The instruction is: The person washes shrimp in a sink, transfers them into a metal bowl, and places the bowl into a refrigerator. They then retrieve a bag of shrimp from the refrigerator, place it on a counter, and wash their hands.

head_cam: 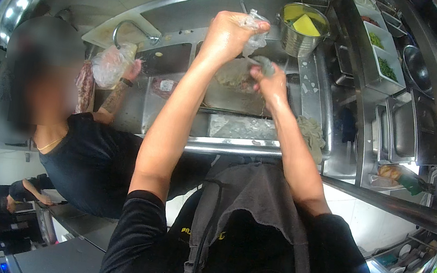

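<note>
Above a stainless steel sink (170,62), my left hand (230,34) is raised with its fingers closed on a crumpled clear plastic bag (255,37). Lower and to the right, my right hand (273,86) grips a greyish, wet-looking item (264,65); motion blur hides what it is. Beneath both hands sits a metal pan (227,98) with pale, cloudy contents (229,73). Closer to my body lies a tray of clear, ice-like material (240,128). A packet of red meat (163,87) bearing a label rests left of my left forearm.
A co-worker (88,152) at my left has a hand by a bagged pale item (111,66) under a curved faucet (120,32). Behind the sink stands a steel pot (301,42) with yellow pieces. A cloth (310,134) hangs at right, near white tubs of chopped greens (386,69).
</note>
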The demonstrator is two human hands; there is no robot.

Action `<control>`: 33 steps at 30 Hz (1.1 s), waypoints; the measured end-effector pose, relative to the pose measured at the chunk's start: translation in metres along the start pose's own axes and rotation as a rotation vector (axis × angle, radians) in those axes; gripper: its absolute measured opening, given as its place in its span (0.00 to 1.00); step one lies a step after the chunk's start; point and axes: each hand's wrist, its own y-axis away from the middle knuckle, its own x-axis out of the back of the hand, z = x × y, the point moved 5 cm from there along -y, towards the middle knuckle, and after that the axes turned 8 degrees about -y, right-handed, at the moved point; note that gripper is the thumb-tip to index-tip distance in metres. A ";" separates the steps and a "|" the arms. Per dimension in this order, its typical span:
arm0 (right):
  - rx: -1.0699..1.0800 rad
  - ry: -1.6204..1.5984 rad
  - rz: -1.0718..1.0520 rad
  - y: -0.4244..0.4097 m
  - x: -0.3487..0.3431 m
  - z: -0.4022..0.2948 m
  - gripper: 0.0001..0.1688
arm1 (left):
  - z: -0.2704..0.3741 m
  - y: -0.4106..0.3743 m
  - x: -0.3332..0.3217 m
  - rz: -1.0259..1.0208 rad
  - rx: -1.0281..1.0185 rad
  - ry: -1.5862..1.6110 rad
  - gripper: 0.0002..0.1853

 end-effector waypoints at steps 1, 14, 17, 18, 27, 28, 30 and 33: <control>-0.002 -0.013 -0.008 -0.015 0.001 -0.005 0.17 | -0.003 -0.001 -0.003 -0.041 -0.008 -0.005 0.14; 0.265 0.185 0.101 -0.008 0.003 -0.019 0.19 | -0.044 -0.044 -0.016 0.038 0.119 0.075 0.11; 0.153 0.037 0.079 0.003 0.002 -0.041 0.18 | -0.050 -0.040 -0.021 -0.048 0.109 0.089 0.11; 0.113 -0.065 0.077 0.003 0.005 -0.044 0.16 | -0.050 -0.039 -0.022 -0.077 0.100 0.091 0.10; -0.192 -0.563 -0.285 -0.010 -0.007 -0.083 0.14 | -0.091 -0.019 -0.044 -0.264 0.226 0.381 0.15; -0.187 -0.556 -0.314 -0.009 -0.007 -0.083 0.14 | -0.095 -0.017 -0.042 -0.279 0.232 0.412 0.15; -0.208 -0.659 -0.346 -0.013 -0.007 -0.078 0.14 | -0.099 -0.009 -0.038 -0.309 0.245 0.478 0.15; -0.232 -0.813 -0.359 -0.018 0.003 -0.068 0.14 | -0.094 -0.002 -0.020 -0.322 0.193 0.229 0.14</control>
